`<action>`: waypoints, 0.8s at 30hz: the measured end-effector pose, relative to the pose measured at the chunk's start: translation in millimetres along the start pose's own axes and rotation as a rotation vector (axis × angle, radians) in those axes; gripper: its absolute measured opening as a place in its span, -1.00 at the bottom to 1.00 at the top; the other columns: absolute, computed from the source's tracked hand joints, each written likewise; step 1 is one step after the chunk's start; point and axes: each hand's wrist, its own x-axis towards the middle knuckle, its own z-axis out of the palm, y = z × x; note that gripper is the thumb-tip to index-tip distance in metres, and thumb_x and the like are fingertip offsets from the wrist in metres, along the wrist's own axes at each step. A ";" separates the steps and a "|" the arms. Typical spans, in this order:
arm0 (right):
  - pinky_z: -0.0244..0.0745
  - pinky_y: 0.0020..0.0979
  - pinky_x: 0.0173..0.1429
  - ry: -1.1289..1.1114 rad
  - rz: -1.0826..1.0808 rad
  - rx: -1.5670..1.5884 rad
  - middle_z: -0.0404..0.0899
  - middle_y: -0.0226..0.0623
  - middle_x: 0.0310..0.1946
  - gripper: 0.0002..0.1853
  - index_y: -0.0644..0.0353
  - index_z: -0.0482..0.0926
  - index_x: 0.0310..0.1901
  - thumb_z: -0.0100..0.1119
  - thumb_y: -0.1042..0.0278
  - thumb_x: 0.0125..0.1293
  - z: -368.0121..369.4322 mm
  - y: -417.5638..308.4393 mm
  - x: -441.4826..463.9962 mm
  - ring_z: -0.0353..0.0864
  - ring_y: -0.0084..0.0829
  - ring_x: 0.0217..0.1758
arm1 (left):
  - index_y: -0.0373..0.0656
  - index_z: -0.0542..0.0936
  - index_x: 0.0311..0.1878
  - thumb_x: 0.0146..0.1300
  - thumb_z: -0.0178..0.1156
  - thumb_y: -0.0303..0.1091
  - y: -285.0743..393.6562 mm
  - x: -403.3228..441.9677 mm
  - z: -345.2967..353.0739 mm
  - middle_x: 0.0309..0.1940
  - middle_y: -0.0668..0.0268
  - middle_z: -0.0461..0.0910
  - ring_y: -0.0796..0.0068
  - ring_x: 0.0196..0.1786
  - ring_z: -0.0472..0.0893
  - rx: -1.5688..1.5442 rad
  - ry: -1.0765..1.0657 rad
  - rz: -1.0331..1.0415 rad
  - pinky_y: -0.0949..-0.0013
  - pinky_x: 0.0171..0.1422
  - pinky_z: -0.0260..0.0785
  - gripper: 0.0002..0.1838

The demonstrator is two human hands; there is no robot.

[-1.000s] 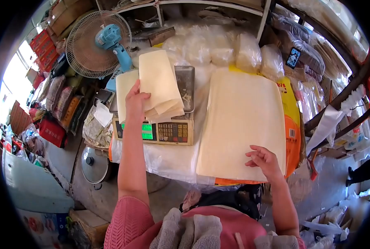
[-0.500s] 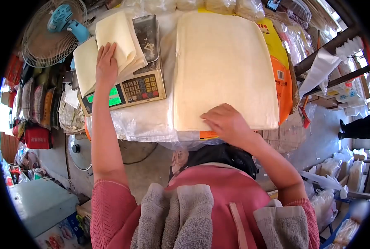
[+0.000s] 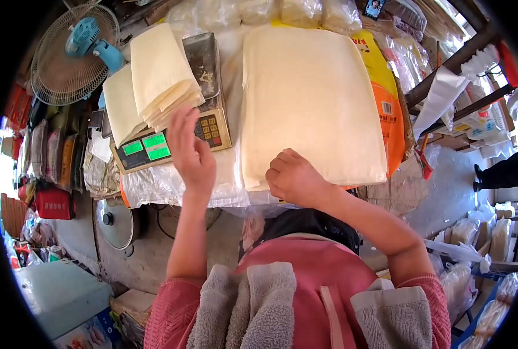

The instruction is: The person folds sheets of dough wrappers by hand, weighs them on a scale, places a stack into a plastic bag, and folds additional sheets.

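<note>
A broad stack of thin cream-coloured sheets [image 3: 314,99], which look like tofu skin, lies flat on the table. My right hand [image 3: 297,177] rests at its near edge with the fingers curled in; their tips are hidden, so what they pinch cannot be made out. My left hand [image 3: 192,154] is in the air in front of the digital scale [image 3: 172,142], fingers stretched out and slightly blurred, holding nothing. A folded bundle of the same sheets [image 3: 163,72] lies on the scale, over another folded piece [image 3: 119,102]. Green digits glow on the scale's display.
A metal tray [image 3: 204,64] with crumbs sits beside the folded bundle. Plastic bags [image 3: 250,11] line the table's back edge. A fan [image 3: 76,55] stands at the far left, and a yellow and orange bag [image 3: 387,116] shows right of the stack. A person's dark-clothed legs [image 3: 503,171] appear at far right.
My left hand has come off the folded sheets on the scale and moved right and toward me. My right hand has shifted slightly left along the stack's near edge, its fingers more curled.
</note>
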 end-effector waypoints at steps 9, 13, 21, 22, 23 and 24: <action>0.50 -0.44 -0.16 0.292 0.623 0.685 0.61 -0.23 -0.42 -0.91 0.23 0.57 -0.38 0.20 0.45 0.05 -51.5 32.2 1.8 0.62 -0.31 -0.32 | -0.22 0.60 -0.25 0.03 0.08 -0.69 9.3 -62.2 19.2 -0.25 0.17 0.61 0.12 -0.15 0.57 -0.273 -0.412 -0.181 0.23 -0.03 0.43 -0.77; 0.20 -0.01 0.33 0.071 0.196 0.024 0.45 -0.25 0.13 -0.59 0.16 0.53 -0.01 0.27 0.13 0.16 -23.3 2.1 -12.6 0.38 -0.26 0.26 | -0.24 0.55 -0.12 0.07 0.07 -0.68 18.5 -62.5 23.7 -0.24 0.16 0.61 0.19 -0.14 0.58 -0.306 -0.364 -0.334 0.30 -0.04 0.44 -0.71; 0.06 0.06 0.38 -0.127 0.058 -0.098 0.43 -0.32 0.11 -0.63 0.08 0.55 -0.04 0.20 0.04 0.21 2.7 -4.1 -14.1 0.23 -0.23 0.36 | -0.37 0.49 0.06 0.22 0.24 -0.34 -10.6 -63.8 37.6 -0.33 0.27 0.59 0.56 -0.32 0.55 -0.523 -0.557 -0.883 0.47 -0.19 0.42 -0.60; 0.07 0.06 0.38 -0.129 0.055 -0.085 0.43 -0.32 0.11 -0.64 0.08 0.55 -0.05 0.19 0.05 0.22 3.9 -3.7 -14.8 0.24 -0.23 0.36 | -0.37 0.49 0.05 0.21 0.26 -0.32 -11.1 -59.5 38.0 -0.35 0.29 0.59 0.58 -0.34 0.54 -0.481 -0.588 -0.878 0.48 -0.20 0.42 -0.59; 0.08 0.05 0.37 -0.130 0.055 -0.074 0.43 -0.32 0.10 -0.66 0.08 0.55 -0.06 0.19 0.07 0.22 3.7 -3.9 -14.9 0.24 -0.23 0.35 | -0.38 0.50 0.05 0.20 0.28 -0.30 -12.6 -55.0 38.6 -0.37 0.30 0.59 0.61 -0.36 0.53 -0.441 -0.618 -0.870 0.50 -0.22 0.41 -0.58; 0.09 0.04 0.37 -0.149 0.080 -0.035 0.44 -0.31 0.11 -0.67 0.07 0.55 -0.05 0.19 0.09 0.22 0.6 -4.2 -14.0 0.25 -0.23 0.36 | -0.33 0.52 0.06 0.17 0.33 -0.24 -20.3 -55.1 43.8 -0.41 0.30 0.60 0.61 -0.39 0.53 -0.457 -0.641 -0.903 0.51 -0.26 0.41 -0.54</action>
